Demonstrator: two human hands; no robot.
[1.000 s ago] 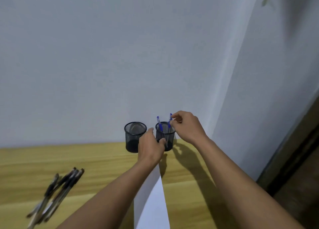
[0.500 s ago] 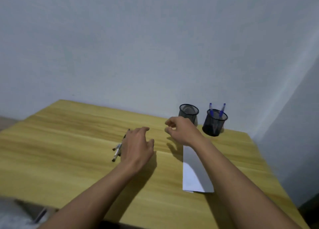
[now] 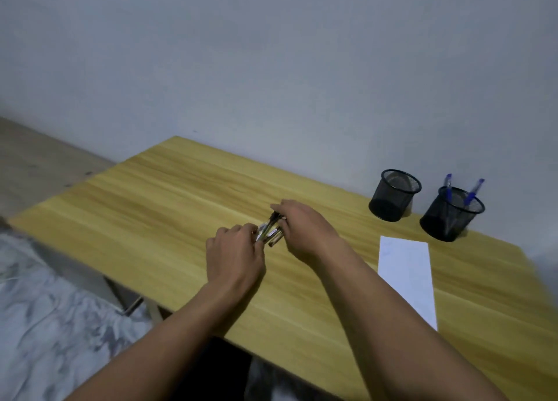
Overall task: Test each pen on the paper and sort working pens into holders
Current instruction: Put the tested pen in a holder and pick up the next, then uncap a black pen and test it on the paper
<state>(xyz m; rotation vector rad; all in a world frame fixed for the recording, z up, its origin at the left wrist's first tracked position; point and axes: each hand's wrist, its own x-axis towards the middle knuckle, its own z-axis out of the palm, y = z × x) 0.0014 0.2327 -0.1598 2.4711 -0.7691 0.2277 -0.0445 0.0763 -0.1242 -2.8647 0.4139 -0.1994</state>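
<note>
**Both hands on the pen bundle**

Mid-bench (image 3: 151, 219), a small bundle of dark pens (image 3: 270, 231) lies slanted, tips toward 1 o'clock. The left hand (image 3: 235, 255) has its fingers curled in on the near end of the bundle. The right hand (image 3: 305, 228) arches over the far end, its fingers bent down around the pens, so both hands have hold of the same bundle.

Off at 2 o'clock from the hands, against the wall, stand two black mesh holders. The left holder (image 3: 392, 195) is apart from the right holder (image 3: 450, 216), which has two blue pens (image 3: 471, 192) poking up out of it. The paper (image 3: 406, 267) lies flat at 3 o'clock from the hands, just in front of the right holder.
</note>
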